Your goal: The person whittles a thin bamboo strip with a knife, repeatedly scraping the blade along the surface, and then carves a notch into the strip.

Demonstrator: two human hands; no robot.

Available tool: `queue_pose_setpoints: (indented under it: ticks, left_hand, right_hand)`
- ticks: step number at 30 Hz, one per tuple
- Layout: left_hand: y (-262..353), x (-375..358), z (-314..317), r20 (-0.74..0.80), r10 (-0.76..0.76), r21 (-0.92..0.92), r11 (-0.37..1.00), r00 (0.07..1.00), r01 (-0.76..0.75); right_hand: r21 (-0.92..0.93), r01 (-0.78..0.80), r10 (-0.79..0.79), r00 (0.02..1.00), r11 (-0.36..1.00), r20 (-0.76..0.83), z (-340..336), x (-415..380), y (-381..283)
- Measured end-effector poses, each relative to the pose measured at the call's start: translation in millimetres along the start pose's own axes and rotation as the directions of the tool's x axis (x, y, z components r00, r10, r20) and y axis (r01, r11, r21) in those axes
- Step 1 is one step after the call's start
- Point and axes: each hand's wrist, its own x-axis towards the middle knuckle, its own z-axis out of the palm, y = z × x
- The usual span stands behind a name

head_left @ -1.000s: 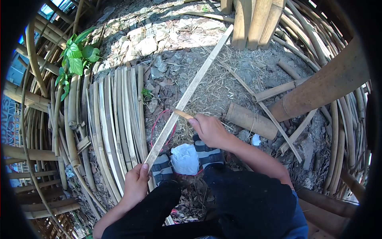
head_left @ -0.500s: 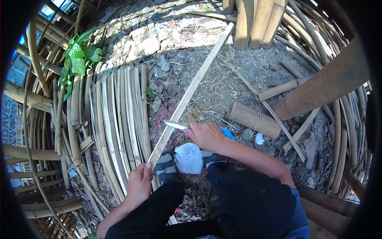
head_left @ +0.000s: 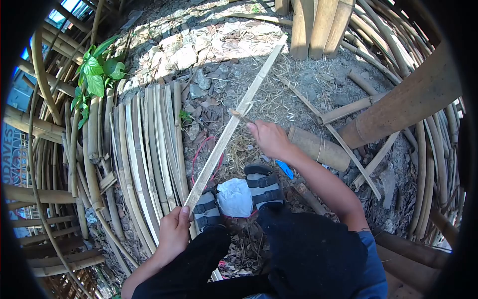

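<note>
Pale bamboo in a long flat strip (head_left: 221,144) is gripped at its near left end by the left hand (head_left: 173,228). Across its middle, a thin-bladed knife (head_left: 242,117) is clasped by the right hand (head_left: 271,139).

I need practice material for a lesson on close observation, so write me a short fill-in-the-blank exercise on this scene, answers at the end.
1. The left hand holds the near end of the bamboo strip, and the knife is in the ____ hand.
2. In the picture, the row of strips lies to the ____ of the held one.
3. The crumpled bundle between the shoes is ____ in colour.

Missing words: right; left; white.
</note>
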Motion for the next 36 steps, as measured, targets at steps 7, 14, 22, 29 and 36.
queue_pose_setpoints:
  ticks: [7, 14, 22, 29, 36]
  left_hand:
    - [1.0, -2.7, -2.5, 0.001, -0.014, 0.014, 1.0, 1.0, 0.014]
    - [11.6, -8.2, -7.8, 0.025, -0.091, 0.0, 0.996, 0.996, 0.091]
    - [0.3, -14.9, -13.1, 0.063, -0.076, -0.062, 0.995, 0.995, 0.08]
    - [-2.8, -12.6, -18.8, 0.047, -0.086, -0.183, 0.979, 0.995, 0.093]
    - [-9.3, -9.9, -15.8, 0.0, -0.058, -0.085, 0.995, 0.998, 0.057]
  right_hand:
    - [-0.034, -0.096, 0.096, 0.995, 0.995, 0.001, -18.6, 30.8, 27.4]
    - [-0.092, -0.062, 0.059, 0.998, 0.994, -0.039, -28.8, 50.9, 50.8]
    - [-0.13, -0.195, 0.181, 0.977, 0.972, -0.116, -46.2, 88.9, 113.4]
    - [0.251, -0.4, 0.456, 0.86, 0.881, -0.229, -63.2, 53.5, 104.2]
    - [0.622, -0.182, 0.338, 0.931, 0.761, -0.142, -22.5, 17.1, 35.0]
